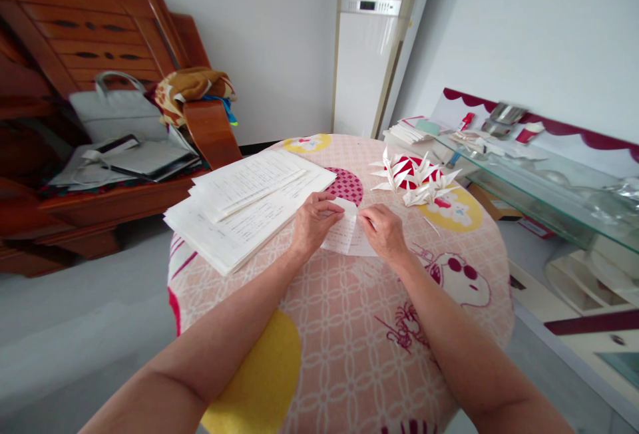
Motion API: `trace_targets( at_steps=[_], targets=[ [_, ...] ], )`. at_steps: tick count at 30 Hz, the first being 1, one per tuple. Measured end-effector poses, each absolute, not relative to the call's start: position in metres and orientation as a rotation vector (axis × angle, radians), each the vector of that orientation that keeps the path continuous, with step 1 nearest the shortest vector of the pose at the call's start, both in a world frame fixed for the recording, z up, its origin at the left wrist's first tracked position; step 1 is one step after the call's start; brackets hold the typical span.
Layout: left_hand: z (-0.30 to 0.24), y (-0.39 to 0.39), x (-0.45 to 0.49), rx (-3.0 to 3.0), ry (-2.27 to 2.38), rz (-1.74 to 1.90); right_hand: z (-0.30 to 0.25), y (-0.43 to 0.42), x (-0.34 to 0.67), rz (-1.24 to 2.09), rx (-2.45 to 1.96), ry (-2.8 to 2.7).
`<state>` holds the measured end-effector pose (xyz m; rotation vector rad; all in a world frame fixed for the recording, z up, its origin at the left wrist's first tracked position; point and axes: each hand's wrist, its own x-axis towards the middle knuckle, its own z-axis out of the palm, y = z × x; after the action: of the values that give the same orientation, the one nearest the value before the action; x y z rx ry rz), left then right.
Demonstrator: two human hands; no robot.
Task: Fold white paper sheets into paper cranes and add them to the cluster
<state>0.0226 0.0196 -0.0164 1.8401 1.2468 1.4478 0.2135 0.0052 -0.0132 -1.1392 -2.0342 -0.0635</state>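
Observation:
A small sheet of printed paper with a crease down its middle is held low over the round table. My left hand pinches its upper left edge, fingers closed. On the other side, my right hand has its fingers closed at the paper's upper right edge, covering that part. Several white folded paper cranes sit together beyond my right hand. To the left of my left hand lies a thick stack of printed sheets, with narrower sheets on top.
A pink patterned cloth covers the round table. At the right stands a glass-shelved cabinet holding papers and small items. A wooden bench with a grey bag is at the left, and a white floor-standing air conditioner rises behind.

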Motion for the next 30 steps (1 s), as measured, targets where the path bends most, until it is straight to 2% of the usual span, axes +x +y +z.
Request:
trace_targets(
  at_steps=[8, 15, 30],
  targets=[
    [-0.019, 0.019, 0.027, 1.766, 1.258, 1.428, -0.013, 0.003, 0.212, -0.088, -1.133, -2.03],
    [-0.014, 0.015, 0.027, 2.027, 1.316, 1.43, -0.008, 0.0, 0.211, -0.102, -1.123, -2.016],
    [-0.01, 0.008, 0.032, 2.229, 1.115, 1.423, -0.001, -0.008, 0.209, -0.161, -1.007, -1.972]
  ],
)
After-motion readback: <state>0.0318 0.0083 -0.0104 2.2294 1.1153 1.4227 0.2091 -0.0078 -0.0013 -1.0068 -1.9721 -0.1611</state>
